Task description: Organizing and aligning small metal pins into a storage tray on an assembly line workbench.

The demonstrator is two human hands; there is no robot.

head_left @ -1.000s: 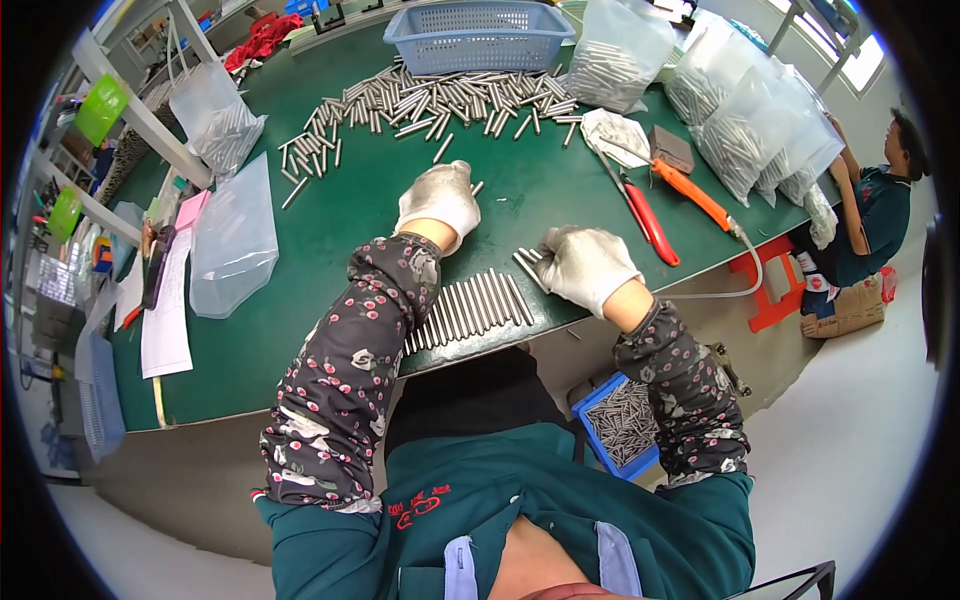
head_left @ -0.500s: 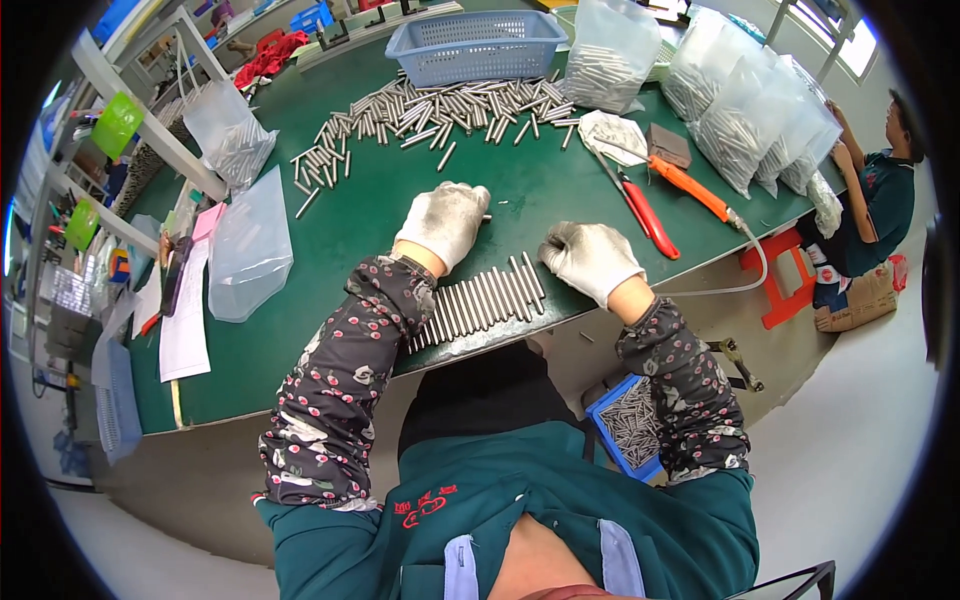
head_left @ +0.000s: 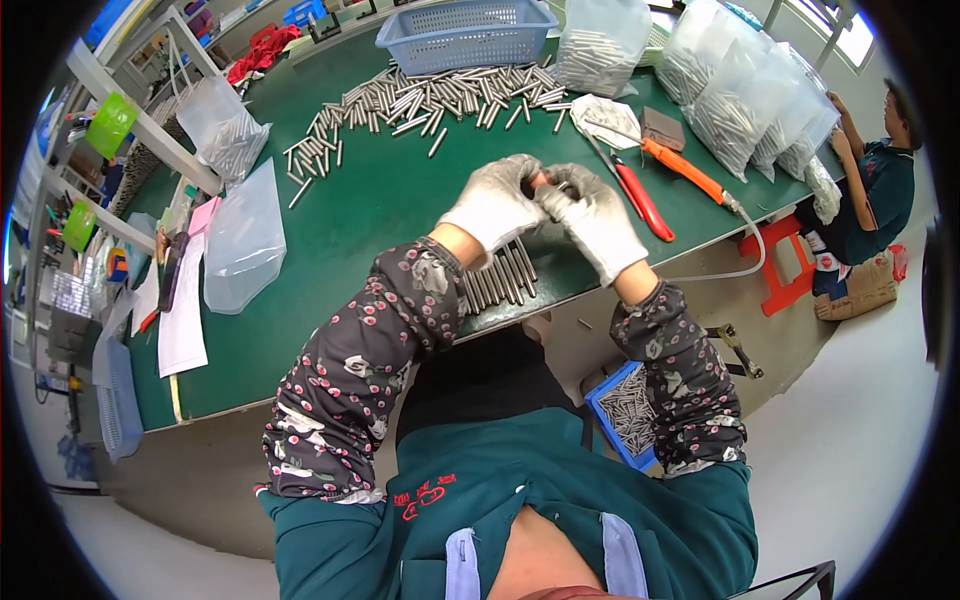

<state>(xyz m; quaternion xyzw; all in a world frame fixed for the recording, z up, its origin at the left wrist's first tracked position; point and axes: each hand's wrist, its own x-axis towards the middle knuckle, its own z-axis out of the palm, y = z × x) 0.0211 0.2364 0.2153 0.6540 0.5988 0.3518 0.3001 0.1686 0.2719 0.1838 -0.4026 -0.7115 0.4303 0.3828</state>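
Observation:
My two gloved hands meet above the near part of the green table (head_left: 380,210). My left hand (head_left: 497,208) has its fingers curled; a bare reddish fingertip shows, but whatever lies inside is hidden. Against it, my right hand (head_left: 597,220) is closed, and a short bit of a metal pin (head_left: 565,187) shows at its fingers. Below the hands, a row of metal pins (head_left: 505,275) lies side by side near the table's front edge, partly covered by my left hand and sleeve. A large loose heap of pins (head_left: 430,98) spreads farther back.
Behind the heap stands a blue perforated basket (head_left: 465,42). Red-handled pliers (head_left: 645,200), an orange tool with a hose (head_left: 685,170) and bags of pins (head_left: 725,110) are at the right. A blue bin of pins (head_left: 628,412) sits below; a co-worker (head_left: 880,180) sits at far right.
My left hand has moved right, over part of the pin row, and my right hand has come up to meet it. The pin end at my left fist no longer shows there.

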